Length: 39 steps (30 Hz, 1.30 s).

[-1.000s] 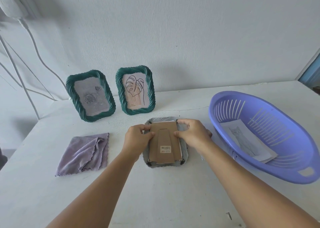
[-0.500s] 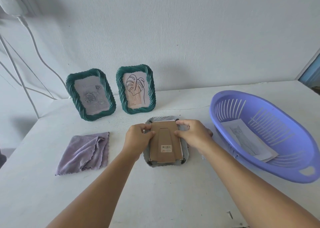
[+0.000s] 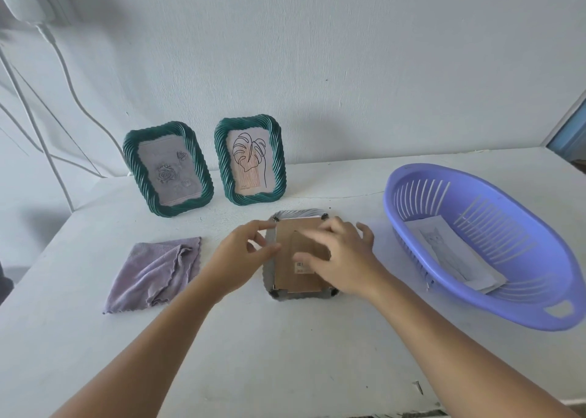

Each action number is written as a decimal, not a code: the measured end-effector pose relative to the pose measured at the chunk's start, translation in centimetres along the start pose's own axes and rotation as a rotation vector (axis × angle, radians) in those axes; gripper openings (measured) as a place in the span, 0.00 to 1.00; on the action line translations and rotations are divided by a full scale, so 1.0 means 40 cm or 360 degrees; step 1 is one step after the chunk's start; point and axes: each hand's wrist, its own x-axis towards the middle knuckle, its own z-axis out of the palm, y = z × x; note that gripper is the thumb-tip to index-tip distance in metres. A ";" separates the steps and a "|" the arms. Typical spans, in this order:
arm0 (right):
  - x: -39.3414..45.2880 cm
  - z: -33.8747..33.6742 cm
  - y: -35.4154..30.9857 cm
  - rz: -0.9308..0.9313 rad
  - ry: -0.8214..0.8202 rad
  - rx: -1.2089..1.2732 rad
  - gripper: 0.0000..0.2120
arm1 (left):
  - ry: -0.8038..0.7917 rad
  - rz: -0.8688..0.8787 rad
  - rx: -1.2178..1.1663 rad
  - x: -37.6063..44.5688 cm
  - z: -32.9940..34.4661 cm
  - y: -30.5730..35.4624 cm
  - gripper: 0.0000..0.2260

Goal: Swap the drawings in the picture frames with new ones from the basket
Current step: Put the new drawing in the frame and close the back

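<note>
— What has moved since a second ago?

— Both hands have let go of the far corners of the face-down frame [image 3: 301, 259]. The right hand [image 3: 341, 256] has slid inward over the cardboard backing [image 3: 291, 275], and the left hand [image 3: 244, 252] has drawn back a little to the frame's left edge. The frame itself has not shifted.

— How do the fingers stand now?

— On the right hand the fingers [image 3: 312, 260] are spread and fairly straight, lying across the backing near the barcode sticker; motion blur hides whether they press it. The left hand's thumb and forefinger [image 3: 264, 227] are parted, the thumb tip at the backing's left edge, pinching nothing that I can see.

— Where does the frame lie?

— Flat on the white tabletop [image 3: 285, 354], mid-table, back side up, dark clips showing at its corners.

— And the room around it?

— The purple cloth [image 3: 155, 271] lies to the left, apart from the frame. Two green frames, one with a rose drawing [image 3: 168, 168] and one with a leaf drawing [image 3: 250, 160], stand upright behind it by the wall. The purple basket [image 3: 475, 243] sits to the right, with a drawing sheet [image 3: 453, 252] inside it. Bare tabletop runs from the frame to the near edge.
</note>
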 end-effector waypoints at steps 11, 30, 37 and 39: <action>0.002 0.004 0.011 -0.0020 -0.0183 -0.0015 0.33 | -0.0301 0.0100 0.0221 -0.077 -0.028 -0.014 0.13; 0.006 -0.006 0.005 0.0006 -0.0209 0.0038 0.32 | -0.0030 0.0315 0.0220 -0.104 0.027 -0.047 0.06; 0.008 -0.012 0.010 0.0007 -0.0309 -0.0004 0.32 | -0.0164 0.0172 0.0257 -0.052 0.010 -0.022 0.12; 0.007 -0.021 0.014 0.0018 -0.0348 -0.0012 0.30 | -0.0226 0.0153 0.0405 -0.031 0.010 -0.011 0.16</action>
